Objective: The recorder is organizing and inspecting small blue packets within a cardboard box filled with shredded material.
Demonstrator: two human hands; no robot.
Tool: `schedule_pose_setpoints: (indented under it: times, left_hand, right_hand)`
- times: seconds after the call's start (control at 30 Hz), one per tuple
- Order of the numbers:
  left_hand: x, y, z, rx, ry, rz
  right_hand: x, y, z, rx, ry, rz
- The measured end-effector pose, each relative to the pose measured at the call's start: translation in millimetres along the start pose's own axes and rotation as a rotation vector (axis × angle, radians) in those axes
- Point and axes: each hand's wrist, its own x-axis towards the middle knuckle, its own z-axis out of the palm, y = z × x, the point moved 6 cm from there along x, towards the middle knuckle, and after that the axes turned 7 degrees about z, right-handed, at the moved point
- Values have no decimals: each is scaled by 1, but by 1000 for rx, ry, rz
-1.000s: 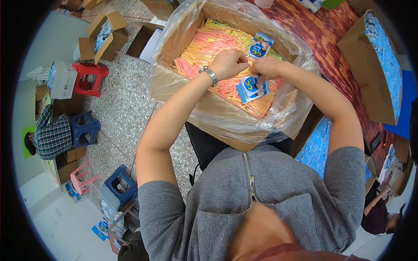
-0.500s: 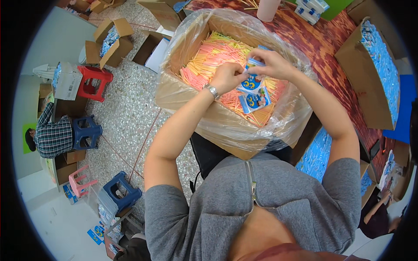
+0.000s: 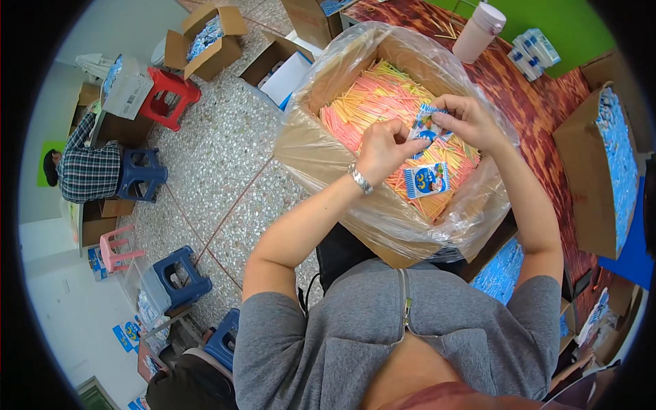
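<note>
Both my hands meet over a carton lined with clear plastic. It is heaped with thin pink, yellow and orange sticks. A small blue-and-white packet is pinched between the two hands. My left hand grips its lower edge with thumb and fingers, and my right hand holds its upper right side. Below them a second packet of the same kind lies flat on the sticks. My fingers partly cover the held packet.
A pink tumbler and a stack of small packs stand on the red-brown table. At the right is a carton full of blue packets. Across the speckled floor, a person in a checked shirt sits by stools.
The view has shifted, so the carton appears farther right. My hands have spread slightly on the held packet, which now sits farther from the loose one and shows more of its face.
</note>
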Motion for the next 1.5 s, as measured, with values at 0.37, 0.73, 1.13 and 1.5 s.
schedule_pose_setpoints:
  times: [0.37,0.73,1.13,1.5]
  left_hand:
    - [-52,28,-24,-81,225,184]
    - [-54,9,-41,-262,300,79]
    - [-52,-11,-60,-55,357,112]
    - [-45,21,-80,350,450,255]
  right_hand:
    - [193,64,80,-1099,1,288]
    - [231,86,103,-1386,-127,425]
    - [147,23,45,-472,-263,178]
    - [28,-116,36,-967,-103,-289]
